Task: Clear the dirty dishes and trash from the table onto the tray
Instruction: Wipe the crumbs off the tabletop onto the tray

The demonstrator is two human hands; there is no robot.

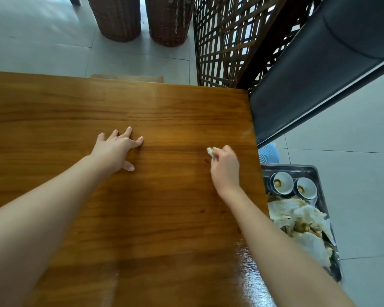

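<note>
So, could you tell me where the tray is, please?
The tray sits low at the right of the head view, beside the table, holding two bowls and crumpled napkins.

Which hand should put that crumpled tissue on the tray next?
The right hand. It already pinches the tissue, and the tray sits just past the table's right edge. The left hand rests flat and empty, farther away.

Floor: pale grey tiles, beyond the table's far edge and right edge.
Wicker baskets: two tall brown ones, standing side by side on the floor.
Lattice screen: dark wood, near the table's far right corner.
Bench seat: dark padded, along the right edge.
</note>
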